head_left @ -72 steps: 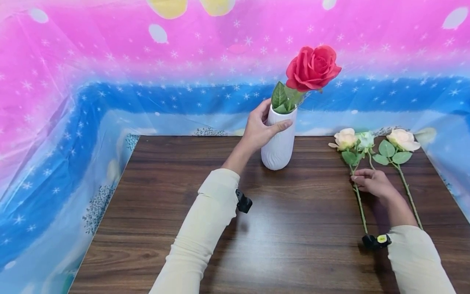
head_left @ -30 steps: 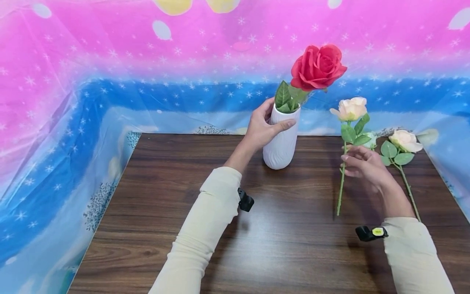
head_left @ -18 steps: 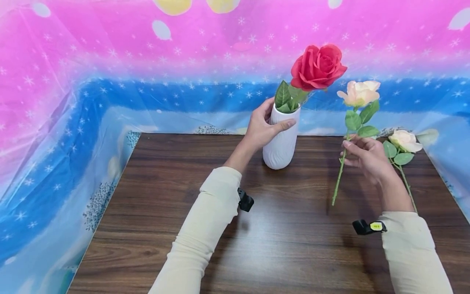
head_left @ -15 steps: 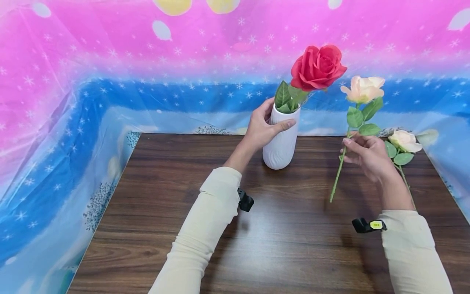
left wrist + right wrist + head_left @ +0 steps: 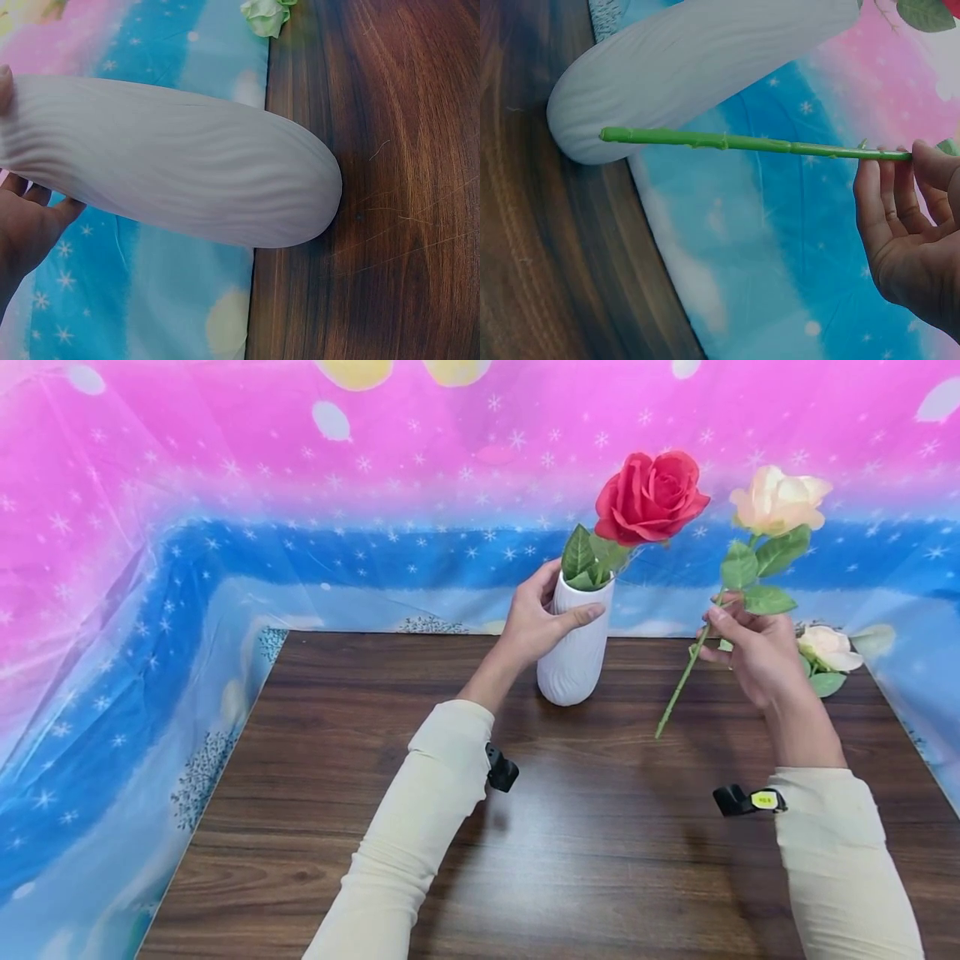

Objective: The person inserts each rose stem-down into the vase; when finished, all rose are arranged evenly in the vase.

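A white ribbed vase point(image 5: 572, 652) stands upright near the table's back edge, with a red rose point(image 5: 651, 497) and green leaves rising from its mouth. My left hand point(image 5: 531, 620) grips the vase's upper part, thumb across the front; the left wrist view shows the vase's side point(image 5: 187, 157) and the fingers point(image 5: 34, 206) at its upper end. To the right, my right hand point(image 5: 761, 647) pinches the stem of a cream rose point(image 5: 780, 500), holding it in the air. The green stem point(image 5: 742, 142) slants down to the left, its lower end clear of the vase.
Another cream rose point(image 5: 828, 647) lies at the table's back right, partly behind my right hand. A pale green flower point(image 5: 266, 15) shows in the left wrist view. The wooden table point(image 5: 337, 777) meets a pink and blue patterned cloth point(image 5: 420, 552) at its back edge.
My right hand has picked the cream rose up off the table and raised it, its stem now slanting with the lower end to the left. My left hand stays on the vase.
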Available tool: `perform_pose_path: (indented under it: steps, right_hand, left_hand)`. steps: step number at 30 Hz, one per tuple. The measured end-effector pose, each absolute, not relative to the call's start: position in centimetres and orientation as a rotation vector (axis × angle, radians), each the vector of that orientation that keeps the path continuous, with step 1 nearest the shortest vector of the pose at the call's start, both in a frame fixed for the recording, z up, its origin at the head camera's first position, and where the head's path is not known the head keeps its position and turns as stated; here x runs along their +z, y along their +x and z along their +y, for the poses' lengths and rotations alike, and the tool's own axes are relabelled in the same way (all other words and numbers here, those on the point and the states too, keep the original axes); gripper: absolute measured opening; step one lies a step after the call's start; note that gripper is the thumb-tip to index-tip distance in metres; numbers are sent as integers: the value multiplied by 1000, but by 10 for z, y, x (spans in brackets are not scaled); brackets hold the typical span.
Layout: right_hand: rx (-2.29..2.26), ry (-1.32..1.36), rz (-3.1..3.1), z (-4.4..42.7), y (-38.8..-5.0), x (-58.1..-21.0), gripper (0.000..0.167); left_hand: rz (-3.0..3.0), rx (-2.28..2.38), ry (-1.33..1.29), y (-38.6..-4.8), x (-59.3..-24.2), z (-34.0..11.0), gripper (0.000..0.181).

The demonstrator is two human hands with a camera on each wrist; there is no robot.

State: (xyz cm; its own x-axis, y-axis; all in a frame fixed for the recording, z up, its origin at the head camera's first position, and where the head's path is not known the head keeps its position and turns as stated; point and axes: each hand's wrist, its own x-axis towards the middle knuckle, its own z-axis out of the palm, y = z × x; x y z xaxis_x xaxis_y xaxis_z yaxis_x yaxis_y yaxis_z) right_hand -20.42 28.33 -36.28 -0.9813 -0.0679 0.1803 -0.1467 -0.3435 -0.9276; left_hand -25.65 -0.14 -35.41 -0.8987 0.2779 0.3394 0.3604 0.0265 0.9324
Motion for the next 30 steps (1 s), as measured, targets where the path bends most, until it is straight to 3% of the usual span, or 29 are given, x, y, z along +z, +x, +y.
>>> perform_pose_path:
  steps: [30]
  right_hand:
    - [2511,400,-1475,259,-219,-305,15]
  left_hand:
    - [-2189,-2052,-695,-256,-353,-1,70]
